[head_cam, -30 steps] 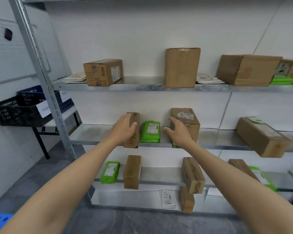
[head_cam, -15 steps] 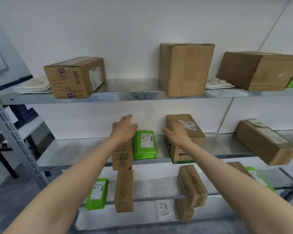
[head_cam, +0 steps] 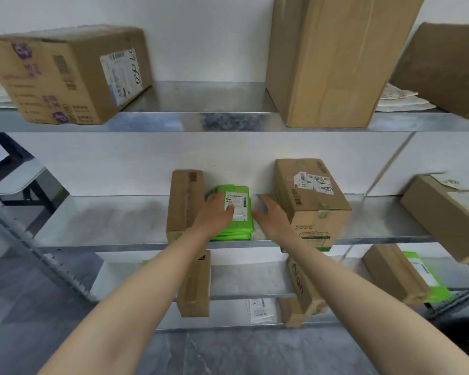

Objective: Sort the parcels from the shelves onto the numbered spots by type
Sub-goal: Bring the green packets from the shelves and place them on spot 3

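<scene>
The green parcels (head_cam: 243, 230) lie in a flat stack on the middle shelf (head_cam: 106, 221), a white label on the top one, wedged between a narrow brown box (head_cam: 186, 201) on their left and a larger brown box (head_cam: 313, 204) on their right. Our left hand (head_cam: 217, 212) rests flat on top of the stack, fingers straight and spread over the label's edge, gripping nothing. Our right hand (head_cam: 271, 215) is just beside the stack's right edge, fingers extended and apart; whether it touches the green wrap we cannot tell. We judge this to be the pick-up step for the soft green type, with the grasp not yet made. The next move calls for closing both hands on the stack's sides and drawing it forward without nudging either box off the shelf lip.
</scene>
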